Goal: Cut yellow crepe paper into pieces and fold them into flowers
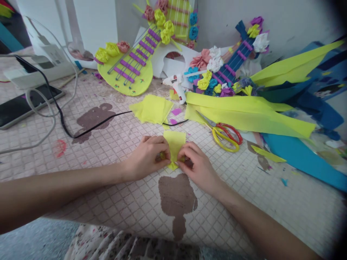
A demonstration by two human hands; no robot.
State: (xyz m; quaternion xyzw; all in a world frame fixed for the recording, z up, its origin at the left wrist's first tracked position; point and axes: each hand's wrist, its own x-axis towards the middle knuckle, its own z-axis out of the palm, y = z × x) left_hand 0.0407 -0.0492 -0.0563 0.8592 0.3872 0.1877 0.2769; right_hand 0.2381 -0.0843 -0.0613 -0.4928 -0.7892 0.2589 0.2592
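Note:
A small square of yellow crepe paper (175, 142) lies on the quilted pink surface (121, 202) in the middle of the head view. My left hand (148, 155) pinches its lower left edge with curled fingers. My right hand (195, 167) pinches its lower right edge, fingers pressed together. The two hands almost meet at the paper's bottom, where it is folded or rolled. A pile of more yellow paper squares (151, 109) lies just beyond.
Red-and-yellow scissors (226, 135) lie to the right on long yellow-green paper strips (244, 113). A white glue gun (176, 85) with a black cord, two paper-flower guitars (130, 66) (233, 61), blue sheets (298, 159) and a phone (21, 104) at left surround the hands.

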